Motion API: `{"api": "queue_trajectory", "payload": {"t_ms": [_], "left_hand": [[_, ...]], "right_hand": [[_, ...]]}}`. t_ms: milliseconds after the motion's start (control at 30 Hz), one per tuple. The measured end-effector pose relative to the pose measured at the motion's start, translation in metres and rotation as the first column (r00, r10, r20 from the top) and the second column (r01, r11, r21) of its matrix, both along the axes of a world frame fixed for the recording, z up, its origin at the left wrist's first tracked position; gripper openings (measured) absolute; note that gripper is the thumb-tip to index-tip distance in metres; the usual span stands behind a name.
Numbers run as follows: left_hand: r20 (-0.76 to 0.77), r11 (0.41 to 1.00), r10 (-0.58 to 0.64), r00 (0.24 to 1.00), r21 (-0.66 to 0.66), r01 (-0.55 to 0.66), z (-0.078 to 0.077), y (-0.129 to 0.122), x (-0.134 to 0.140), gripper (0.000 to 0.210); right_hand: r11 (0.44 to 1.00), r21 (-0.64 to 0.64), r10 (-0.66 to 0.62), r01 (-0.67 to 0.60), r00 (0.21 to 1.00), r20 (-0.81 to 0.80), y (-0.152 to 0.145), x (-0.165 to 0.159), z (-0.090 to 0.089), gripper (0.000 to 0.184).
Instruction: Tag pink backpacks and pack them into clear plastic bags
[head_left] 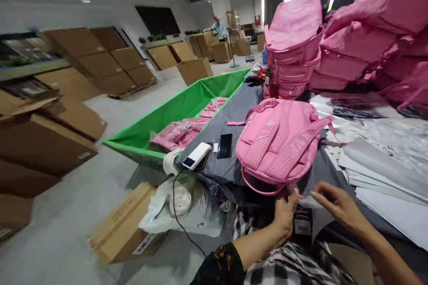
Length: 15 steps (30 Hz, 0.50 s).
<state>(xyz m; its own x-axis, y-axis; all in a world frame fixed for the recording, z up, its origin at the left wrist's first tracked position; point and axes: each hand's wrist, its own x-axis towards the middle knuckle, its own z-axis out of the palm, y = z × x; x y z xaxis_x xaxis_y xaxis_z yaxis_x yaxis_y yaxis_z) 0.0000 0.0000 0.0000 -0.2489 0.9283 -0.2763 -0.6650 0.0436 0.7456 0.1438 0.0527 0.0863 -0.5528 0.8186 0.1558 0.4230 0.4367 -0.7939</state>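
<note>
Pink backpack [279, 142]: flat on tabletop [230, 164], straps up. Left hand [285, 213] pinching black hang tag [302, 225] at bag's near edge; right hand [336, 205] spread, empty, alongside. Step: tagging, prob. Next needs steady fine grip.

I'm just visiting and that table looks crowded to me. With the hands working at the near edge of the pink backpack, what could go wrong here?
Two risks stand out. The white power bank and black phone lie near the edge of the grey table cover; its black cable hangs off the edge, so a snag might pull them down. The left hand holds a small dark tag with the right hand beside it, close under the pink padded backpack, which could slide forward.
</note>
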Motion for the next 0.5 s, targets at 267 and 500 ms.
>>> {"api": "queue_trajectory", "payload": {"t_ms": [267, 500], "left_hand": [[0.061, 0.99, 0.035, 0.998, 0.134, -0.043, -0.003, 0.007, 0.002, 0.057], [0.009, 0.976, -0.067, 0.998, 0.208, 0.064, -0.002, -0.001, -0.005, 0.067]], "right_hand": [[0.959, 0.281, -0.051, -0.021, 0.968, 0.247, 0.017, -0.032, -0.026, 0.03], [0.955, 0.291, -0.149, 0.056, 0.939, 0.309, 0.018, -0.032, -0.03, 0.026]]}}
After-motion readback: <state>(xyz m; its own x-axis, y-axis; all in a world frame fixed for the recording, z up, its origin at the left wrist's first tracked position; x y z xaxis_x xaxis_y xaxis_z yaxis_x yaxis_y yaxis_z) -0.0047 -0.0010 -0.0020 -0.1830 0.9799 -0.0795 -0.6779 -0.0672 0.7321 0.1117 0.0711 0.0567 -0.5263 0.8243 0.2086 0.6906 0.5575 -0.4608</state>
